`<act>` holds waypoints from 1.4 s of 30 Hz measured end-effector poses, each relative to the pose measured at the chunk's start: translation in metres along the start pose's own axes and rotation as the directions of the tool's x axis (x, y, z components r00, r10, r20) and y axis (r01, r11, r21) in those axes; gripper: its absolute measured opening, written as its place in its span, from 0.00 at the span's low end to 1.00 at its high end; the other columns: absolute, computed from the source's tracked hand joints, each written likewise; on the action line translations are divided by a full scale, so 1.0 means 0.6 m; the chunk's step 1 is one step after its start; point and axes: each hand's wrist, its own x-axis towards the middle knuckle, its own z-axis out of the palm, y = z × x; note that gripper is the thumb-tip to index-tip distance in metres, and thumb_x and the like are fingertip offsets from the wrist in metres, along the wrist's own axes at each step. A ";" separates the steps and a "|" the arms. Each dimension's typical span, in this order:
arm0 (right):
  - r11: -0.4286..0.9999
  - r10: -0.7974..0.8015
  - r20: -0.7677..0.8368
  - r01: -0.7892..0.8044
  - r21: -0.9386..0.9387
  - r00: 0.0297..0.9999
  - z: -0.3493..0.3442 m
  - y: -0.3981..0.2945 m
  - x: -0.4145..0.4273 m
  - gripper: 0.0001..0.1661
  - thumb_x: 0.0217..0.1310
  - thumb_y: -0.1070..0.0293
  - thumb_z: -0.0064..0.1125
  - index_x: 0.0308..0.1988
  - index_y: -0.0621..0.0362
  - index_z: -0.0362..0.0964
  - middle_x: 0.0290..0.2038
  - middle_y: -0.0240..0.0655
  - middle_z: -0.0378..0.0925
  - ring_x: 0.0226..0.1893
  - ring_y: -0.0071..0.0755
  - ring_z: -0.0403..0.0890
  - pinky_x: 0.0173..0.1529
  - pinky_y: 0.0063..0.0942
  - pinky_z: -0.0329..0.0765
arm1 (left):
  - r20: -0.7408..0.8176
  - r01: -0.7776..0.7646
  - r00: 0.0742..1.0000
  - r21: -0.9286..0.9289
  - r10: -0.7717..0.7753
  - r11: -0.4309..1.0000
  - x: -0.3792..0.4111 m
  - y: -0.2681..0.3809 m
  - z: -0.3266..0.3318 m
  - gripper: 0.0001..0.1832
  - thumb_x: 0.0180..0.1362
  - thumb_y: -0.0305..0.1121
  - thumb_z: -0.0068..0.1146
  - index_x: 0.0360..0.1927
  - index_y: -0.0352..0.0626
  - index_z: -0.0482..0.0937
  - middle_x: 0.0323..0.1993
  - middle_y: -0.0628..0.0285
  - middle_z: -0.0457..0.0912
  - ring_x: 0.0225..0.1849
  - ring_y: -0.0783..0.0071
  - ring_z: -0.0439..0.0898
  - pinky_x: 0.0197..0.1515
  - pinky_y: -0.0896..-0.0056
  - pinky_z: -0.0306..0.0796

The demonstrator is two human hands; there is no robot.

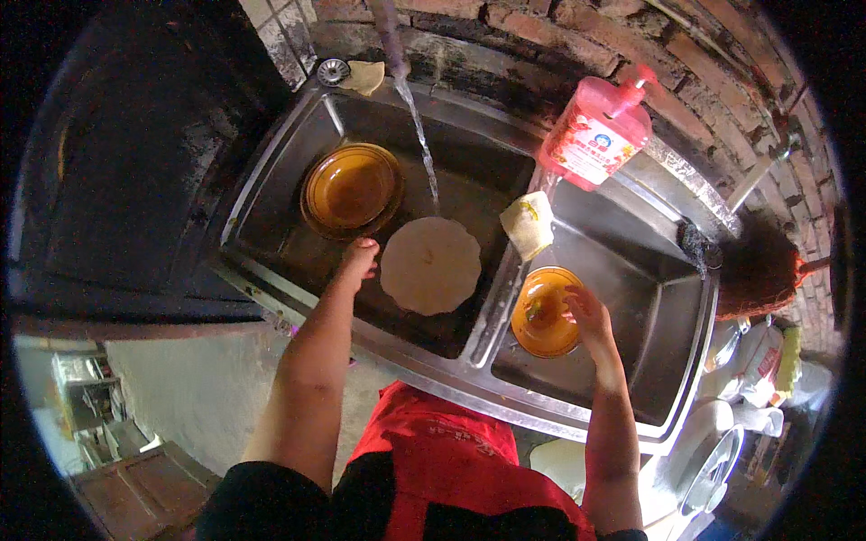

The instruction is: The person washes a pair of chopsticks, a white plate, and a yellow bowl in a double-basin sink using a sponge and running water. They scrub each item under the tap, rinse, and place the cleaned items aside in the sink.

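In the left basin point(270, 223) of a steel double sink, my left hand point(362, 260) is between a stack of amber bowls point(352, 186) and a pale scalloped plate point(430, 267). Its fingers curl beside the plate's left edge; whether they touch it is unclear. Water point(421, 138) runs from above to the plate's far edge. Over the right basin point(609, 250), my right hand point(590, 314) grips the right rim of another amber bowl point(541, 331), with its fingertips inside. Dark and greenish scraps lie in that bowl.
On the divider lie a pale cloth or sponge point(530, 226) and, behind it, a pink pump bottle point(595, 135) bearing writing. A sink strainer point(333, 72) and a tan scrap point(365, 78) sit at the back left corner. A dark scourer point(691, 247) rests at the right rim, before a brick wall point(541, 40).
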 end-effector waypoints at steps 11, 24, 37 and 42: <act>0.976 0.170 -0.050 -0.175 -0.131 0.984 0.036 0.056 0.022 0.16 0.53 0.66 0.45 0.42 0.60 0.64 0.30 0.34 0.73 0.25 0.24 0.74 0.30 0.19 0.70 | 0.018 0.193 0.971 0.518 -0.237 0.833 0.240 -0.207 0.087 0.25 0.50 0.47 0.42 0.47 0.41 0.67 0.47 0.55 0.68 0.47 0.57 0.68 0.44 0.63 0.63; 0.925 0.379 -0.051 -0.379 0.001 0.924 0.044 0.073 -0.013 0.15 0.52 0.67 0.44 0.41 0.60 0.66 0.27 0.33 0.72 0.25 0.24 0.74 0.29 0.19 0.71 | 0.050 0.108 0.988 0.441 -0.144 0.891 0.247 -0.238 0.103 0.20 0.50 0.36 0.41 0.45 0.35 0.67 0.47 0.52 0.68 0.48 0.60 0.67 0.45 0.66 0.62; 0.954 0.003 -0.068 0.018 0.301 0.998 0.129 -0.039 0.023 0.11 0.52 0.72 0.45 0.38 0.61 0.67 0.29 0.31 0.73 0.28 0.22 0.73 0.33 0.18 0.70 | -0.114 -0.186 0.970 0.219 0.214 0.958 0.214 -0.160 0.029 0.19 0.51 0.38 0.42 0.43 0.36 0.66 0.41 0.52 0.71 0.40 0.57 0.71 0.41 0.64 0.63; 0.875 -0.239 0.332 0.351 -0.334 0.912 0.372 -0.084 0.106 0.13 0.52 0.68 0.44 0.38 0.59 0.68 0.39 0.38 0.70 0.41 0.35 0.71 0.44 0.27 0.67 | 0.082 -0.488 0.872 0.100 0.482 0.867 0.060 -0.040 -0.053 0.12 0.52 0.32 0.45 0.40 0.39 0.67 0.38 0.60 0.73 0.34 0.68 0.74 0.37 0.71 0.66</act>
